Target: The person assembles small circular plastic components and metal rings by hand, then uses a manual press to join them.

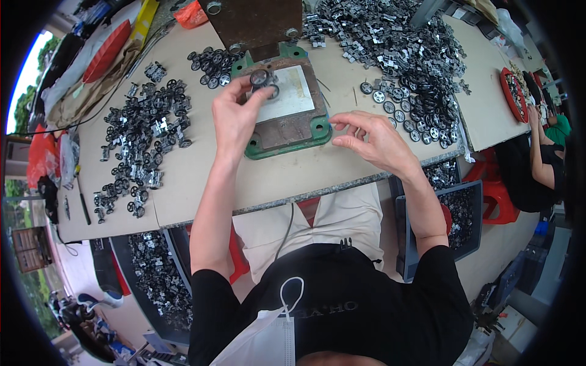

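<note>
My left hand [235, 114] pinches a small dark wheeled assembly [261, 78] between thumb and fingers. It is held above the pale plate [297, 97] on the bed of a green press [287, 148]. Beside the right edge of the press, my right hand [383, 145] hovers with its thumb and fingers apart and nothing visible in it. Closest to that hand on the right lies a group of loose black wheels [421, 116] with silver spokes. To the left of the press is a pile of assemblies with wheels [146, 125].
A brown metal block [256, 21] stands over the press's far end. Many small grey parts [390, 43] cover the far right tabletop. Below the table edge are a grey bin [400, 238] and a dark bin [131, 274] of parts. A screwdriver [83, 198] lies left; another person's arm [537, 146] shows right.
</note>
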### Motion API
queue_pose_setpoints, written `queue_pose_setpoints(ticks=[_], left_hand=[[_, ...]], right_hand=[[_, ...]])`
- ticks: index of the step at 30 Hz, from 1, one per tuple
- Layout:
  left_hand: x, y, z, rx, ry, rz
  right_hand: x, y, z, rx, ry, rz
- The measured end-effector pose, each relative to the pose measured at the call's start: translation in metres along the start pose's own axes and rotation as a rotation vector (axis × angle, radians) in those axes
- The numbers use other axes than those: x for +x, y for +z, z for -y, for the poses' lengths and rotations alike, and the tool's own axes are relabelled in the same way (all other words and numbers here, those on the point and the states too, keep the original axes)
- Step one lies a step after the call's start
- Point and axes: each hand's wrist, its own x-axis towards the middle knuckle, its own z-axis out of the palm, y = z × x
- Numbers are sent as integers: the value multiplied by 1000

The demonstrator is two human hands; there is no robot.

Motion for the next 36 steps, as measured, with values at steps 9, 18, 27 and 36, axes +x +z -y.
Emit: queue_pose_setpoints(ticks=[9, 18, 27, 36], left_hand=[[19, 10, 31, 114, 63, -46], [15, 12, 26, 253, 168, -77], [19, 5, 20, 273, 268, -98], [1, 3, 35, 268, 364, -119]], right_hand=[[-11, -2, -17, -48, 30, 69], [-6, -25, -1, -111, 12, 72], [45, -144, 81, -185, -275, -283], [164, -246, 211, 22, -340, -395]])
